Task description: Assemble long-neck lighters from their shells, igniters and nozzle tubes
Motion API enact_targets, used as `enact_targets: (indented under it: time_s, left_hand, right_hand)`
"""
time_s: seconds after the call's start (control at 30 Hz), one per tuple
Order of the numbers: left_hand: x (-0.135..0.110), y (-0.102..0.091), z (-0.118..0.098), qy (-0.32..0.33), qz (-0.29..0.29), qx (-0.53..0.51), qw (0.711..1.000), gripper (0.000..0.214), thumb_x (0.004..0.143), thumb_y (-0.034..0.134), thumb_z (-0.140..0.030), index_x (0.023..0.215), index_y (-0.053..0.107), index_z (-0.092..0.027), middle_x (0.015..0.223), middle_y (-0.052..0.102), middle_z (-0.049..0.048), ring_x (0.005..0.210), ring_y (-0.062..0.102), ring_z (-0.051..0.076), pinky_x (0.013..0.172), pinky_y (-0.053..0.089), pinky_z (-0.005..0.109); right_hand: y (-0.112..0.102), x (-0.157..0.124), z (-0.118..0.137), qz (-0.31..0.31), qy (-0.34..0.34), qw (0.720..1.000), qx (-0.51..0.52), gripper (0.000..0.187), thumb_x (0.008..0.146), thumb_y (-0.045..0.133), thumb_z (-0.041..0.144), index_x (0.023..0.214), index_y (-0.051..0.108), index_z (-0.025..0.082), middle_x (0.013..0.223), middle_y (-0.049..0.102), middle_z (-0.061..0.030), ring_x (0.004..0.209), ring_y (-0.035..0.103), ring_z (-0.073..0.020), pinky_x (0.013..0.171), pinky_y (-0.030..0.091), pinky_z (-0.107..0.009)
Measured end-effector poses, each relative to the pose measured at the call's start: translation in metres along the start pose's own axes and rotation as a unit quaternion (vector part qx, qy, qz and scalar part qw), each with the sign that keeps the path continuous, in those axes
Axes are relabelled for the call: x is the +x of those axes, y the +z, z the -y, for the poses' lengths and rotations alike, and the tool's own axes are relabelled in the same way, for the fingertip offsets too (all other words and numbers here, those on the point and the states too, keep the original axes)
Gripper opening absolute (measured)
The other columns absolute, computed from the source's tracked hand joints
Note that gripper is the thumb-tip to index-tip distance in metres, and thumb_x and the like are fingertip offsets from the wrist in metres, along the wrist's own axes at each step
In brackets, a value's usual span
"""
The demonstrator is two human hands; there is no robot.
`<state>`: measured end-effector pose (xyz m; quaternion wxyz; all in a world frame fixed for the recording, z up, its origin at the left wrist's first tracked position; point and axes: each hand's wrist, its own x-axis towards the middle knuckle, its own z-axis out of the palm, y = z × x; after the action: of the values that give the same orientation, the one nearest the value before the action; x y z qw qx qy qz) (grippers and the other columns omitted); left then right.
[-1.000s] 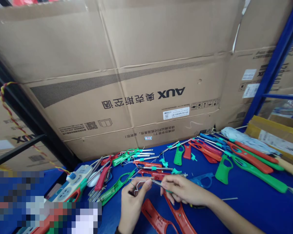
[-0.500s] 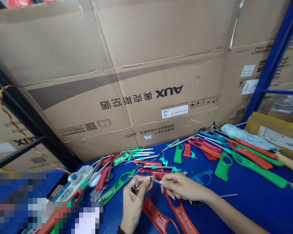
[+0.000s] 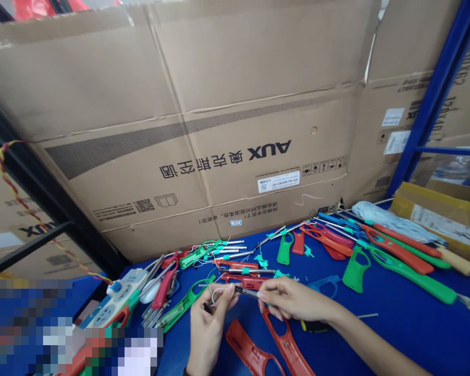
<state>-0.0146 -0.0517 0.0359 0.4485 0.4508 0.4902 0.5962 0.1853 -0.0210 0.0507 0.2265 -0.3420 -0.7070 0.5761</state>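
My left hand (image 3: pixel 211 318) pinches a small black piece (image 3: pixel 238 289) with a white wire (image 3: pixel 213 295) curling back over the fingers; another dark bit shows near the palm. Facing it, my right hand (image 3: pixel 292 298) grips a thin metal tube (image 3: pixel 251 294), whose end meets the black piece. Whether the two are joined I cannot tell. Just below the hands lie two red plastic lighter-handle halves, one on the left (image 3: pixel 246 342) and one on the right (image 3: pixel 288 344). Behind the fingers are a red shell (image 3: pixel 245 281) and a green shell (image 3: pixel 188 305).
A power strip (image 3: pixel 115 297) stands at left beside metal rods. More green and red handle shells (image 3: pixel 356 269) and a long green lighter (image 3: pixel 415 274) lie at right, near a yellow-taped box (image 3: pixel 446 219). A large cardboard sheet (image 3: pixel 235 130) walls the back of the blue table.
My left hand has shifted slightly left and away from the right hand, and more of the black piece shows between them. The whole view has moved a little.
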Motion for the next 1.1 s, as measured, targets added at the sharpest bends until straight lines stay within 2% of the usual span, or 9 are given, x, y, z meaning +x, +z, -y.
enact_targets:
  time_s: [0.33, 0.47, 0.57, 0.7, 0.8, 1.0, 1.1]
  left_hand:
    - [-0.001, -0.002, -0.008, -0.003, -0.016, -0.010, 1.000, 0.029, 0.061, 0.081, -0.040, 0.068, 0.070, -0.014, 0.071, 0.069, 0.0027, 0.072, 0.068, 0.020, 0.071, 0.060, 0.029]
    - [-0.001, -0.001, -0.013, -0.005, -0.041, -0.017, 0.999, 0.034, 0.056, 0.084, -0.043, 0.067, 0.071, -0.013, 0.071, 0.071, 0.0040, 0.072, 0.069, 0.021, 0.070, 0.060, 0.030]
    - [-0.001, -0.002, -0.017, -0.005, -0.048, -0.006, 0.999, 0.036, 0.054, 0.084, -0.044, 0.068, 0.072, -0.013, 0.072, 0.073, 0.0050, 0.073, 0.070, 0.022, 0.070, 0.060, 0.029]
    - [-0.001, -0.002, -0.020, 0.005, -0.042, 0.003, 0.999, 0.035, 0.056, 0.083, -0.045, 0.069, 0.073, -0.014, 0.077, 0.075, 0.0059, 0.076, 0.072, 0.023, 0.071, 0.060, 0.028]
    - [-0.003, -0.001, -0.022, 0.027, -0.061, -0.012, 0.998, 0.034, 0.058, 0.082, -0.043, 0.076, 0.073, -0.016, 0.080, 0.076, 0.0052, 0.075, 0.072, 0.023, 0.070, 0.060, 0.027]
    - [0.000, -0.004, -0.022, 0.014, -0.043, 0.005, 0.999, 0.040, 0.060, 0.080, -0.044, 0.086, 0.072, -0.014, 0.075, 0.075, 0.0073, 0.049, 0.063, 0.013, 0.046, 0.055, 0.022]
    - [0.004, -0.007, -0.019, -0.028, -0.031, -0.028, 0.999, 0.048, 0.064, 0.075, -0.053, 0.089, 0.072, -0.012, 0.076, 0.075, 0.0096, 0.051, 0.062, 0.012, 0.047, 0.055, 0.021]
  right_hand:
    - [-0.004, -0.001, -0.001, 0.001, -0.012, 1.000, -0.008, 0.042, 0.091, 0.046, 0.051, 0.081, 0.063, 0.014, 0.053, 0.050, 0.0044, 0.042, 0.040, -0.0053, 0.044, 0.033, -0.016]
    - [-0.005, -0.003, 0.003, 0.000, -0.021, 1.000, -0.014, 0.041, 0.091, 0.046, 0.051, 0.081, 0.064, 0.015, 0.053, 0.049, 0.0041, 0.045, 0.043, -0.0068, 0.047, 0.034, -0.017]
    - [-0.003, -0.004, 0.002, -0.049, -0.036, 0.996, -0.062, 0.037, 0.090, 0.049, 0.048, 0.082, 0.065, 0.015, 0.057, 0.055, 0.0023, 0.050, 0.048, -0.0090, 0.050, 0.037, -0.019]
    - [-0.002, -0.005, -0.001, -0.157, -0.114, 0.958, -0.211, 0.027, 0.090, 0.052, 0.042, 0.094, 0.068, 0.021, 0.080, 0.068, -0.0028, 0.068, 0.060, -0.0151, 0.063, 0.044, -0.025]
    - [-0.006, -0.006, -0.004, -0.193, -0.182, 0.925, -0.273, 0.025, 0.091, 0.052, 0.038, 0.103, 0.068, 0.024, 0.100, 0.070, -0.0055, 0.089, 0.063, -0.0196, 0.079, 0.047, -0.030]
    - [-0.020, -0.006, -0.009, -0.237, -0.233, 0.886, -0.324, 0.022, 0.092, 0.052, 0.029, 0.108, 0.066, 0.024, 0.102, 0.071, -0.0058, 0.094, 0.064, -0.0203, 0.081, 0.050, -0.032]
    - [-0.026, -0.007, -0.011, -0.257, -0.241, 0.871, -0.341, 0.022, 0.091, 0.052, 0.027, 0.108, 0.067, 0.024, 0.101, 0.071, -0.0063, 0.094, 0.064, -0.0214, 0.081, 0.051, -0.035]
